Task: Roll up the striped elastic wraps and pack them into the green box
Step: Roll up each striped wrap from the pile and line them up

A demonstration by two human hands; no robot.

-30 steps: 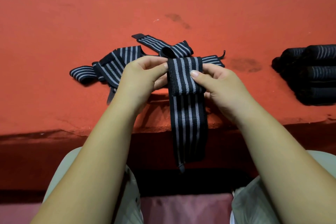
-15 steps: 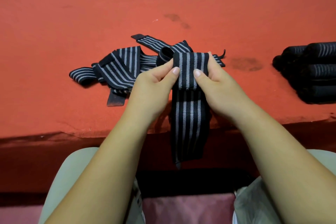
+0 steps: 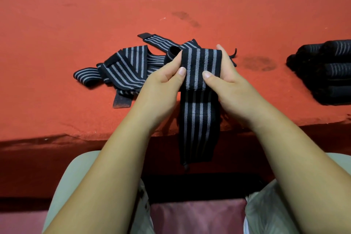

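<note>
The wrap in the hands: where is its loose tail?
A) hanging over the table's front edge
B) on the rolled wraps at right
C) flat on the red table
A: the wrap, gripped by the left hand and right hand, hangs its tail past the edge of the red table.

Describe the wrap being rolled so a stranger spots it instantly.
Start at the near edge of the red table. There the left hand and right hand grip one striped wrap. Unlike the loose pile and finished rolls, its tail hangs off the edge.
</note>
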